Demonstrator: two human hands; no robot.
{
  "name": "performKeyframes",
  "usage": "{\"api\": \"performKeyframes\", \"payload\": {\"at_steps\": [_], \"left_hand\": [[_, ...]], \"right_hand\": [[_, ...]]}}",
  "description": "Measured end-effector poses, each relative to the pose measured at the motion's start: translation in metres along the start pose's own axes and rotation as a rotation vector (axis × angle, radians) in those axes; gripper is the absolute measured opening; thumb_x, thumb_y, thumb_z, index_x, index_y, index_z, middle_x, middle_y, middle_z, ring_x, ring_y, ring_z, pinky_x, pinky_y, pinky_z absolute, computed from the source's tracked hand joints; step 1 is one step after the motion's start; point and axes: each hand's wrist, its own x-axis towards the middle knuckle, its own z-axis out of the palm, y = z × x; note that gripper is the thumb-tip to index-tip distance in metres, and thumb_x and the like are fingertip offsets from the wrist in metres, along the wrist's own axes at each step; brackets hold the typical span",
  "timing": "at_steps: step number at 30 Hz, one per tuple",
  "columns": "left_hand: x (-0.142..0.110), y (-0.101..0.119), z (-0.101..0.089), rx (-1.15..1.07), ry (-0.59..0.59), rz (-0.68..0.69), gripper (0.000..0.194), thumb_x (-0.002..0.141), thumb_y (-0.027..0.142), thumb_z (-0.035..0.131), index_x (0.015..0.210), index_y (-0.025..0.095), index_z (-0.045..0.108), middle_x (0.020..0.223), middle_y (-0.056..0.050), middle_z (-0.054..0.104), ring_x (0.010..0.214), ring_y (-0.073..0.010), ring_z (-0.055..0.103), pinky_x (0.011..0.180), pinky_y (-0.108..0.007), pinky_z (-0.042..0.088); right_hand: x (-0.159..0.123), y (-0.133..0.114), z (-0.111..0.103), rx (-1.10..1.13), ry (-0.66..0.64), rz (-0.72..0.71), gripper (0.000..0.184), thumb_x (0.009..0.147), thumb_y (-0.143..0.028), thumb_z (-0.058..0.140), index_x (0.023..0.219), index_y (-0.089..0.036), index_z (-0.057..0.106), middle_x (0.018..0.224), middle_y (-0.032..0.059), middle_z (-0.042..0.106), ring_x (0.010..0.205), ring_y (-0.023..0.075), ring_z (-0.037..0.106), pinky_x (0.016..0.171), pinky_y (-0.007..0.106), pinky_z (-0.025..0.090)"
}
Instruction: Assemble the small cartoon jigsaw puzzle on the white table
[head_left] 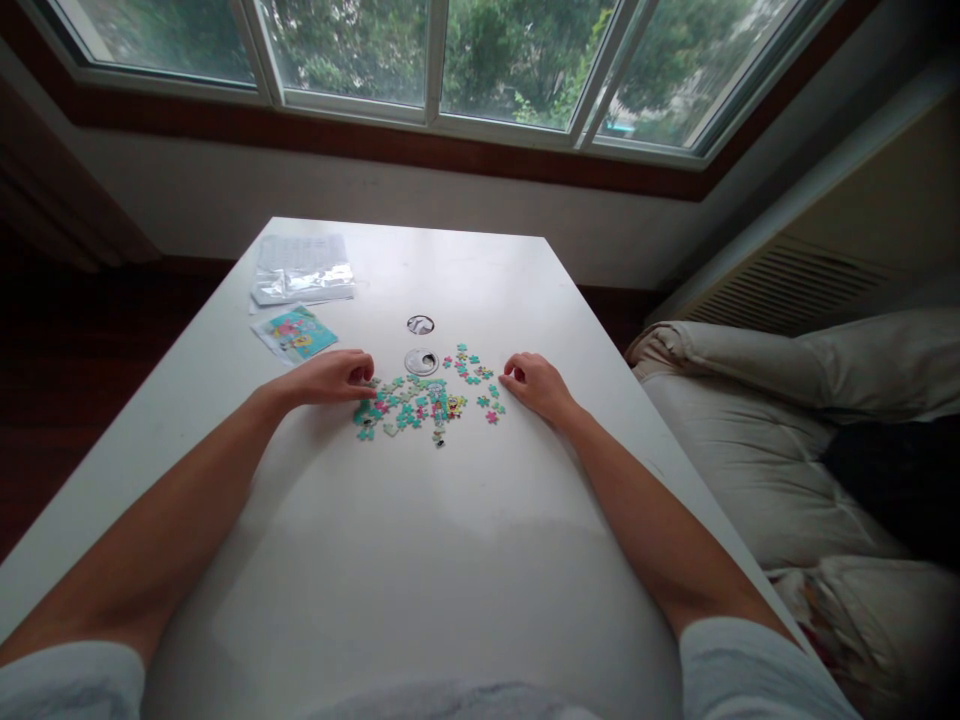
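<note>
Small jigsaw puzzle pieces (409, 412) in teal, pink and yellow lie loose on the white table (420, 560). Some near the middle form a joined patch with a yellow cartoon figure (454, 406). My left hand (334, 378) rests at the left edge of the pieces, fingers curled and thumb stretched towards them. On the other side, my right hand (537, 386) is closed in a pinch beside a looser group of pieces (491, 403). Whatever either hand's fingertips hold is too small or hidden to make out.
A clear plastic bag (302, 268) lies at the back left, with a colourful picture card (300, 333) in front of it. Two round grommet-like fittings (421, 362) are set in the tabletop. A padded couch (735, 450) stands on the right, below a window wall.
</note>
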Motion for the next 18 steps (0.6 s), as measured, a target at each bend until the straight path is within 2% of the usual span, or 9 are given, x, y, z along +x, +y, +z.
{"api": "performKeyframes", "payload": {"at_steps": [4, 7, 14, 18], "left_hand": [[-0.003, 0.01, -0.001, 0.06, -0.062, 0.009, 0.041, 0.079, 0.059, 0.071, 0.091, 0.021, 0.062, 0.089, -0.003, 0.064, 0.075, -0.018, 0.056, 0.064, -0.027, 0.039], [-0.005, 0.017, -0.002, 0.098, -0.104, 0.035, 0.039, 0.076, 0.055, 0.074, 0.092, 0.022, 0.062, 0.094, -0.005, 0.064, 0.08, -0.0198, 0.058, 0.068, -0.028, 0.041], [-0.008, 0.025, -0.006, 0.214, 0.004, 0.004, 0.02, 0.082, 0.041, 0.07, 0.09, 0.023, 0.064, 0.093, -0.006, 0.064, 0.088, -0.0246, 0.061, 0.074, -0.031, 0.041], [-0.01, 0.032, -0.01, 0.193, -0.061, -0.014, 0.013, 0.084, 0.036, 0.064, 0.083, 0.023, 0.062, 0.089, -0.005, 0.065, 0.081, -0.0226, 0.061, 0.066, -0.03, 0.038]], "right_hand": [[0.0, 0.0, 0.0, -0.01, -0.008, 0.018, 0.014, 0.092, -0.033, 0.065, 0.087, -0.021, 0.062, 0.081, 0.003, 0.061, 0.081, 0.019, 0.051, 0.073, 0.029, 0.036], [0.001, 0.0, 0.001, -0.009, -0.01, 0.02, 0.014, 0.092, -0.034, 0.065, 0.087, -0.021, 0.062, 0.081, 0.0032, 0.061, 0.081, 0.0192, 0.052, 0.073, 0.029, 0.036], [0.001, 0.002, 0.002, -0.005, 0.003, 0.018, 0.015, 0.092, -0.034, 0.065, 0.087, -0.021, 0.062, 0.08, 0.0028, 0.061, 0.08, 0.0188, 0.051, 0.074, 0.029, 0.037], [0.0, 0.001, 0.001, 0.0, 0.012, 0.006, 0.015, 0.093, -0.034, 0.064, 0.086, -0.021, 0.062, 0.08, 0.0026, 0.06, 0.08, 0.0186, 0.051, 0.073, 0.029, 0.037]]}}
